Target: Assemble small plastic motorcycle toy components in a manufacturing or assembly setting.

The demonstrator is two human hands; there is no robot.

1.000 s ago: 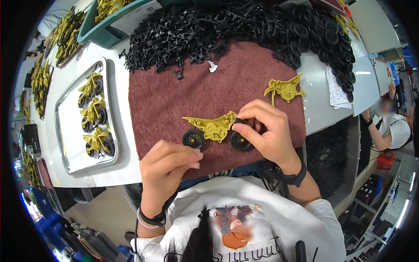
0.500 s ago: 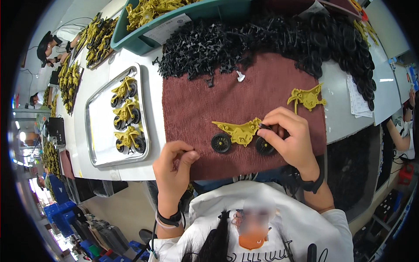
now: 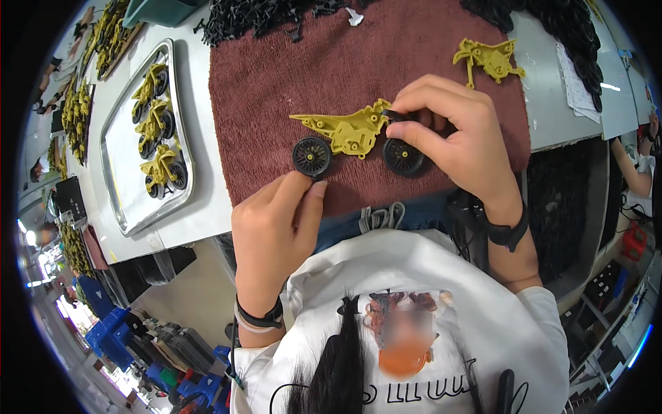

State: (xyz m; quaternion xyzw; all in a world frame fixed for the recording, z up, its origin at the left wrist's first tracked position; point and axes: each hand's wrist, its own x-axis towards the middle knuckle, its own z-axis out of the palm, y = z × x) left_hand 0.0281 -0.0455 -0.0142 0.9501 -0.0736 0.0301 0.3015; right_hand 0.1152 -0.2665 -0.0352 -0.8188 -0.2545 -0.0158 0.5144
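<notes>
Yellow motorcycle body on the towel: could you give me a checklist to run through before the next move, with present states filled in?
1. The yellow motorcycle body lies flat on the towel: ok.
2. A wheel is at each end, left wheel and right wheel: ok.
3. The left hand is at the left wheel's lower rim: ok; firmness of grip, cannot tell.
4. The right hand has a small black part between its fingers: ok.
5. The black part is fully seated: cannot tell, fingers cover it.
6. The tray stands apart from the towel: ok.
</notes>
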